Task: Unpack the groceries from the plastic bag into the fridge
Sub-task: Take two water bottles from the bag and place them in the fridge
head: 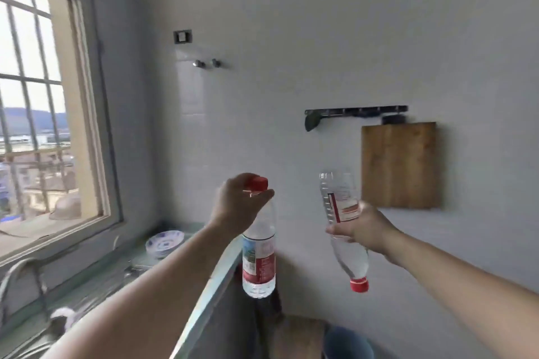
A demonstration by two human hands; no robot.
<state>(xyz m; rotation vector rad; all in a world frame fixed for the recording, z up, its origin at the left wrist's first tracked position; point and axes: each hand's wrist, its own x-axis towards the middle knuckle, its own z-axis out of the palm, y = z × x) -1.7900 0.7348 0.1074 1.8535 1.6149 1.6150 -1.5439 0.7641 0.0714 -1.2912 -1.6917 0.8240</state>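
Midway through unpacking, by the look of it, two clear plastic water bottles with red caps and red-and-white labels are out and in the air, while neither the plastic bag nor the fridge is in view, so how much remains cannot be told. The left hand (pixel 237 201) grips the upright bottle (pixel 259 259) around its neck, just under the ridged red cap. The right hand (pixel 360 227) clamps the second bottle (pixel 342 221) around its middle, cap pointing down and ribbed base up. The hands are held apart before a pale glossy tiled wall. Beyond hang a rectangular wooden chopping board (pixel 399 165) under a dark metal hook rail (pixel 355 111); a blue-patterned china plate (pixel 164 242) sits on the green-edged tabletop (pixel 204 294).
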